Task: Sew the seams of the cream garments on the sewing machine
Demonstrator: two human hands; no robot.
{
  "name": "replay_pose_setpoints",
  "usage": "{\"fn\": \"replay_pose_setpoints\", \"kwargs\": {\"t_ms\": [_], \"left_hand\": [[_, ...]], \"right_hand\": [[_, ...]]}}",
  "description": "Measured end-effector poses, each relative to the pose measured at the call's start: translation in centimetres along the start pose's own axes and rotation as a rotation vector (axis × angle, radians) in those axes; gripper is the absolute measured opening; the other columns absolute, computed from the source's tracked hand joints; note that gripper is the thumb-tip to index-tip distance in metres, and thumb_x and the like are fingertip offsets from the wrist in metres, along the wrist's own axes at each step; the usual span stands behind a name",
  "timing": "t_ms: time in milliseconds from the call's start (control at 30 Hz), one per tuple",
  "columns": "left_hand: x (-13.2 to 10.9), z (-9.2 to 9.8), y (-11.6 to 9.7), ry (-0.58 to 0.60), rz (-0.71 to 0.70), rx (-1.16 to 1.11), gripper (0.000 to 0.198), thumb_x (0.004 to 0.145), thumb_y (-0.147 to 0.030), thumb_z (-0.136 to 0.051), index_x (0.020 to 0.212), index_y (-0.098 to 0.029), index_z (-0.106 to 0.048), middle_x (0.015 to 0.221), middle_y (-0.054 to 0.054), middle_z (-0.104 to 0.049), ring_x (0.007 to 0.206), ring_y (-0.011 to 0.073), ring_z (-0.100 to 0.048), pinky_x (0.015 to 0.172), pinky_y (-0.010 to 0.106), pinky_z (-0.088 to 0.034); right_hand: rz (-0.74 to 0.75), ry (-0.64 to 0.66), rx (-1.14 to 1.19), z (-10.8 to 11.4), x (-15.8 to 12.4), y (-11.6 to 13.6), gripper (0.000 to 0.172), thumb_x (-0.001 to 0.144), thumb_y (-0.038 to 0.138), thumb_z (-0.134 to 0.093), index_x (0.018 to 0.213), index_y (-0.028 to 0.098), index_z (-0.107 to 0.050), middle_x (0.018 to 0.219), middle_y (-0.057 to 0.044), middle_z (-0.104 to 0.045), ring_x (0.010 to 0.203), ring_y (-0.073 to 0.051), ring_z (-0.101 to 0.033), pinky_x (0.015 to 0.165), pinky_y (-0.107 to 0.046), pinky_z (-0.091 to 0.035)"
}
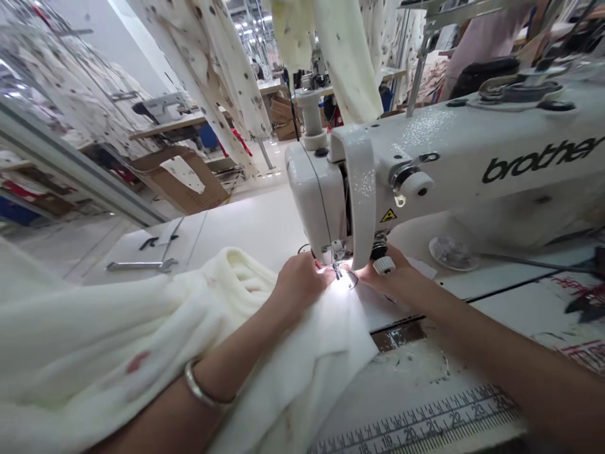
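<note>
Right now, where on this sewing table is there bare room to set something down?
Bare tabletop shows between the wrench, pale cloth and sewing machine. A scuffed patch lies open between the cloth, ruler scale and right forearm. Around the presser foot it is crowded: left hand, right hand and cloth.

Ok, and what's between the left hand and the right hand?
The head view shows the metal presser foot between the left hand and the right hand, with pale fabric on its near side.
</note>
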State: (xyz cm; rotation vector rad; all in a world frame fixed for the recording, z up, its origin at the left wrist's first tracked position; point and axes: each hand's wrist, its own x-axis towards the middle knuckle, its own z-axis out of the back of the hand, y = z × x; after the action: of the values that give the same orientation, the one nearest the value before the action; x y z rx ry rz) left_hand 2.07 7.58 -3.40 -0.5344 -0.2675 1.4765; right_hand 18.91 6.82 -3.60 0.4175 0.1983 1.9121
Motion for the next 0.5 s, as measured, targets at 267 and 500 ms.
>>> {"fn": "replay_pose_setpoints", "kwargs": {"t_ms": [267, 500], "left_hand": [[-0.1, -0.2, 0.0, 0.007, 0.021, 0.072, 0.023, 0.068, -0.020, -0.048, 0.050, -0.019, -0.034, 0.052, -0.003, -0.036, 0.052, 0.0118, -0.033, 0.053, 0.025, -0.026], [-0.2, 0.1, -0.1, 0.007, 0.000, 0.081, 0.025, 0.070, -0.022, -0.048, 0.050, -0.019, -0.032, 0.051, -0.004, -0.032, 0.052, 0.0113, -0.029, 0.052, 0.025, -0.023]], "right_hand": [[-0.037, -0.031, -0.252, 0.1, -2.7, 1.8, 0.021, 0.076, -0.001, -0.054, 0.087, 0.013, -0.064, 0.101, -0.015, -0.063, 0.097, -0.028, -0.058, 0.074, -0.040, -0.051], [0.441, -0.205, -0.140, -1.0, -7.8, 4.1, 0.038, 0.070, -0.006, -0.047, 0.104, 0.004, -0.060, 0.103, -0.016, -0.062, 0.095, -0.027, -0.054, 0.080, -0.039, -0.052]]}}
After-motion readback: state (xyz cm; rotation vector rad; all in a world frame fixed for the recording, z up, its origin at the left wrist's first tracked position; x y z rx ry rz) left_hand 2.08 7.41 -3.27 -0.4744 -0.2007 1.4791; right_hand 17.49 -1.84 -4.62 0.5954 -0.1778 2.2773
